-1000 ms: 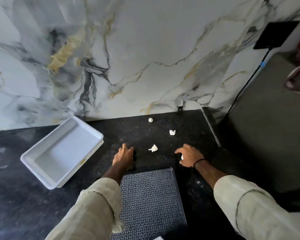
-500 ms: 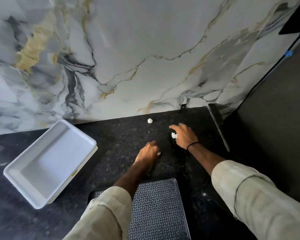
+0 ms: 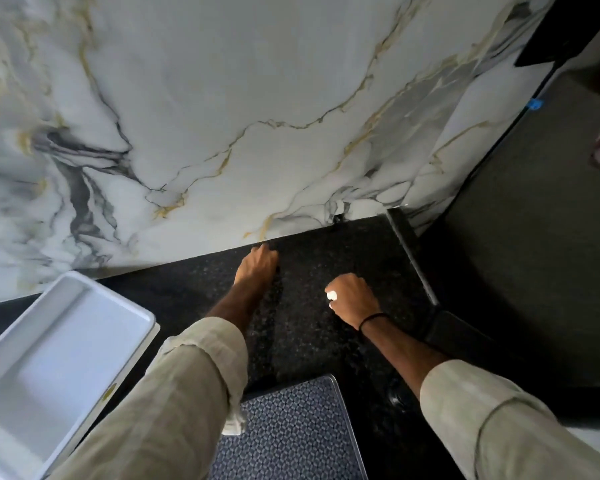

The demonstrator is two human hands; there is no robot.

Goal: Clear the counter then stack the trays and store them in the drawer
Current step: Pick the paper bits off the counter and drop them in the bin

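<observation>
My right hand (image 3: 352,299) is closed into a fist over the black counter (image 3: 305,334), with white crumpled paper bits (image 3: 332,295) showing between its fingers. My left hand (image 3: 257,266) reaches to the back of the counter at the marble wall, fingers curled down onto the surface; whatever lies under them is hidden. A white tray (image 3: 49,368) stands empty at the left. A dark tray with a patterned liner (image 3: 291,431) lies near the front edge, between my arms.
The marble wall (image 3: 222,116) rises right behind the counter. The counter's right edge (image 3: 413,258) drops to a dark floor. A black cable with a blue tag (image 3: 536,103) runs down at the far right.
My left hand moved from the counter's middle to the wall, where a white bit lay. My right hand closed on a paper bit and drew back. No loose bits show on the counter now.
</observation>
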